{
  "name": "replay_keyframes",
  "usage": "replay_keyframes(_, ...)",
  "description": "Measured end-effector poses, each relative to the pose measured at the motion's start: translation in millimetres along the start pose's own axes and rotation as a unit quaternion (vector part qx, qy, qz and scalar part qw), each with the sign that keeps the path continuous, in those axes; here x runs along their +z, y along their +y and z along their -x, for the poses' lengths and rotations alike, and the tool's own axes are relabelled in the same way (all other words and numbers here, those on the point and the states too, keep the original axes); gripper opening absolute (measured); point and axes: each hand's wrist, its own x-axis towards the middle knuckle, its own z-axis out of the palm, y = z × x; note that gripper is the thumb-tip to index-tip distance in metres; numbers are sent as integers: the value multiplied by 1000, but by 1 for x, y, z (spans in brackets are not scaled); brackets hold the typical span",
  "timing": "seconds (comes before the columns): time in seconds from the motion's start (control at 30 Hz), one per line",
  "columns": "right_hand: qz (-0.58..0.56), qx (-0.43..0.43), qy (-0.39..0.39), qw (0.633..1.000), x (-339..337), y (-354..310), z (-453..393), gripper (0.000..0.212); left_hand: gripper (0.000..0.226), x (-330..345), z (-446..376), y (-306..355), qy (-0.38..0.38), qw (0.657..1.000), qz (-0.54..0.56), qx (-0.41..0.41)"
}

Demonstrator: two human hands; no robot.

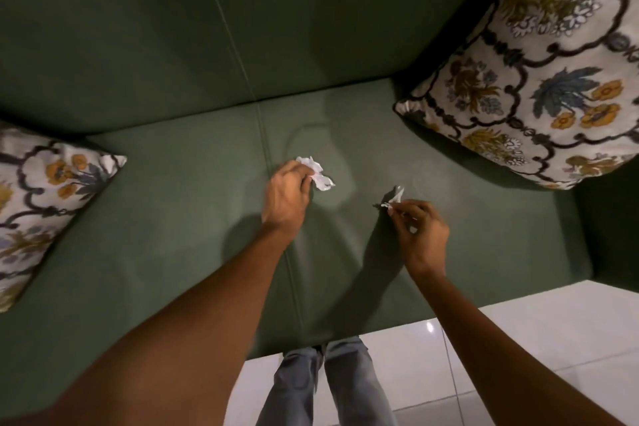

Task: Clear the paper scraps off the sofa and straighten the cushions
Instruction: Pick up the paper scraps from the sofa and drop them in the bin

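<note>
Crumpled white paper scrap (pixel 316 173) held at the fingertips of the left hand (pixel 285 195), sticking out up and to the right of the knuckles, just above the green sofa seat (pixel 173 235). Smaller, thinner paper scrap (pixel 394 199) pinched between thumb and forefinger of the right hand (pixel 420 235), poking out to the upper left of that hand. Both hands closed on their scraps, near each other over the middle of the seat, left one slightly farther back toward the sofa backrest (pixel 121 45). Whether either scrap touched the fabric could not be told. Seat seam (pixel 276 201) passing under the left hand. Floral cushion (pixel 539 79) propped in the right corner, well apart from the hands; second floral cushion (pixel 41 207) lying tilted at the left edge. Grey trouser legs (pixel 328 387) and white floor tiles (pixel 518 339) below the seat's front edge.
</note>
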Motion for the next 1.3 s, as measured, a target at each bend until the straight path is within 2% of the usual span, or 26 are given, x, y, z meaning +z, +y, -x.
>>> replay_keyframes(0.23, -62, -81, -58, 993, 34, -67, 17, 14, 28, -44, 63, -34, 75, 989, 67, -104)
replay_keyframes(0.37, -99, -130, -108, 981, 58, -108, 42, 12, 21, -76, 117, -63, 126, 978, 67, -153)
replay_keyframes(0.5, -132, -148, -158, 967, 82, -141, 83, 33, 14, -94, 166, -96, 165, 962, 83, -202)
replay_keyframes(0.6, -122, -167, -192, 959, 106, -157, 122, 20, 11, -106, 213, -115, 206, 944, 79, -246)
replay_keyframes(0.67, -80, -204, -218, 951, 128, -164, 157, 12, 10, -109, 260, -133, 223, 928, 84, -288)
replay_keyframes(0.8, -50, -233, -278, 931, 174, -168, 232, 13, 11, -108, 366, -175, 246, 892, 87, -369)
replay_keyframes(0.97, -48, -249, -367, 895, 239, -161, 341, 11, 10, -115, 482, -232, 313, 814, 120, -474)
replay_keyframes(1.07, -14, -253, -431, 866, 277, -151, 403, 19, 9, -108, 536, -263, 331, 763, 131, -539)
replay_keyframes(1.17, 34, -240, -466, 851, 319, -139, 455, 28, 10, -90, 581, -294, 333, 754, 117, -554)
replay_keyframes(1.3, 54, -236, -466, 851, 368, -117, 500, 21, 10, -62, 612, -335, 327, 748, 143, -559)
